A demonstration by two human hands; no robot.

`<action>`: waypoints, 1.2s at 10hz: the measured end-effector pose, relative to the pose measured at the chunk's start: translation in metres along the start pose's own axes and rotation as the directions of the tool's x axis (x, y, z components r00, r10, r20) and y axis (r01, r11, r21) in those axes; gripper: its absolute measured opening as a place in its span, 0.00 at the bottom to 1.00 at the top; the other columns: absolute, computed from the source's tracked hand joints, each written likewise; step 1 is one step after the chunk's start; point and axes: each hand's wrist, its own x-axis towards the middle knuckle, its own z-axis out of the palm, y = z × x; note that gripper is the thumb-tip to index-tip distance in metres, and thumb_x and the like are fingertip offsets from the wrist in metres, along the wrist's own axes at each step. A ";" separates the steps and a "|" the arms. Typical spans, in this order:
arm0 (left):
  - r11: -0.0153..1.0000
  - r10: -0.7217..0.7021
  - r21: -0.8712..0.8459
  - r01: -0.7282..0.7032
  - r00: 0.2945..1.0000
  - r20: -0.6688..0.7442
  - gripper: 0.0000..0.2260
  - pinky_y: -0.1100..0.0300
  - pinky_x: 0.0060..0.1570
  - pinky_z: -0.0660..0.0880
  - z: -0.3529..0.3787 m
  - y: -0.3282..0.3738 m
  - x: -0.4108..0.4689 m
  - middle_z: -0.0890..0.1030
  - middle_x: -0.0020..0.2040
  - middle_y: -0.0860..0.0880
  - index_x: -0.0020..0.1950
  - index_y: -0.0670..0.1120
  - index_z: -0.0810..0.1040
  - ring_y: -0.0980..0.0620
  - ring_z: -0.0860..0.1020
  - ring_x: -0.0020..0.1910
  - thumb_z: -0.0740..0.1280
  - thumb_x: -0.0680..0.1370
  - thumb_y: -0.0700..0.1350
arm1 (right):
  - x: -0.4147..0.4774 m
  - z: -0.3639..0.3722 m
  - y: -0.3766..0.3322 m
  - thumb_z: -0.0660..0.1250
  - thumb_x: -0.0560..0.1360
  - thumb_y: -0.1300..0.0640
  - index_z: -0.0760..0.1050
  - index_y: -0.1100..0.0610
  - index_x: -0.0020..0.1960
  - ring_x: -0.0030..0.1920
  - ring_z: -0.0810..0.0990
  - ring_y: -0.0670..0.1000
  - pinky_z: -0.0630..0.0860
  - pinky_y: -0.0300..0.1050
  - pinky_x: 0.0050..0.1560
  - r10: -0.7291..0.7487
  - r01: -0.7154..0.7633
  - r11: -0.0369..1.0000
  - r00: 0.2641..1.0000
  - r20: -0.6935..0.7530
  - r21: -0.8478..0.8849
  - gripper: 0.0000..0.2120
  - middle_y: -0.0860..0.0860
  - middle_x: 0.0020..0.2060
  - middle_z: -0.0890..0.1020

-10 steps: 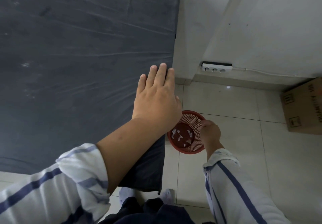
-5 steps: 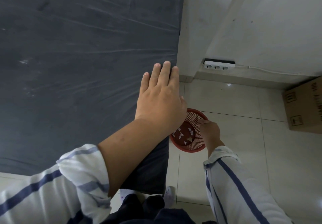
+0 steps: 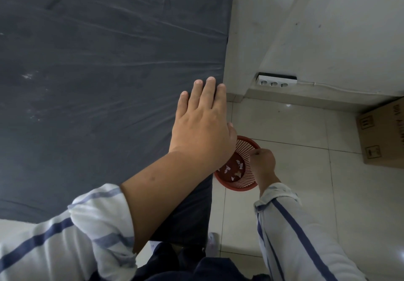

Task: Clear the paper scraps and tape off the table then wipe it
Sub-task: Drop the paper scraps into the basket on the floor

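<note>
The left hand (image 3: 203, 125) is spread flat at the right edge of the counter (image 3: 98, 62), fingers straight and together, holding nothing. Whether the palm presses the dark cloth cannot be told. The right hand (image 3: 263, 162) reaches down and grips the rim of a red basket (image 3: 238, 187) that stands on the floor tiles (image 3: 295, 193) just beside the counter. Paper scraps (image 3: 232, 170) already lie in its bottom. This looks like the sweeping step: debris goes over the edge into the basket. A few pale specks (image 3: 28, 76) show far left on the cloth, so the next move likely calls for a long, flat sweep from there toward the edge. The basket should be held close under it, and wiping follows.
</note>
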 end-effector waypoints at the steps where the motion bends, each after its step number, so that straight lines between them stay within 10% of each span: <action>1: 1.000 -0.001 0.000 0.001 1.000 0.006 0.31 0.51 0.72 0.37 -0.001 0.000 0.000 0.43 0.78 0.49 0.77 0.48 0.43 0.48 0.39 0.76 0.55 0.79 0.52 | -0.003 0.000 -0.001 0.60 0.76 0.65 0.81 0.58 0.48 0.44 0.79 0.52 0.75 0.34 0.40 0.012 -0.012 1.000 0.999 0.036 0.008 0.11 0.53 0.52 0.81; 3: 1.000 -0.002 0.004 0.002 1.000 0.009 0.31 0.50 0.73 0.37 0.000 0.000 0.000 0.43 0.78 0.48 0.77 0.48 0.43 0.48 0.39 0.76 0.55 0.79 0.52 | -0.008 -0.005 -0.008 0.64 0.75 0.63 0.81 0.56 0.49 0.40 0.74 0.48 0.65 0.30 0.21 0.061 -0.081 0.982 0.991 0.119 0.172 0.08 0.51 0.48 0.80; 6: 1.000 -0.005 0.010 0.005 1.000 0.014 0.31 0.50 0.73 0.37 -0.001 0.001 0.000 0.42 0.78 0.48 0.77 0.48 0.42 0.48 0.39 0.76 0.55 0.79 0.52 | -0.008 -0.009 -0.005 0.61 0.75 0.67 0.79 0.57 0.57 0.45 0.73 0.50 0.71 0.41 0.45 0.099 -0.120 0.969 0.989 0.106 0.217 0.14 0.53 0.54 0.78; 8: 1.000 -0.008 0.014 0.007 1.000 0.008 0.31 0.50 0.72 0.37 0.000 0.001 0.000 0.43 0.78 0.48 0.77 0.48 0.43 0.48 0.40 0.76 0.56 0.79 0.52 | -0.013 -0.011 -0.006 0.66 0.74 0.62 0.81 0.57 0.52 0.31 0.71 0.41 0.65 0.28 0.23 0.109 -0.134 0.968 0.986 0.127 0.211 0.08 0.50 0.44 0.78; 12: 1.000 -0.008 0.021 0.008 1.000 0.007 0.31 0.50 0.72 0.38 -0.001 0.002 0.000 0.44 0.78 0.48 0.77 0.47 0.44 0.48 0.40 0.76 0.55 0.79 0.52 | -0.012 -0.023 -0.006 0.62 0.75 0.65 0.75 0.63 0.60 0.53 0.79 0.58 0.75 0.43 0.42 0.179 -0.267 0.909 0.944 0.279 0.321 0.14 0.59 0.56 0.80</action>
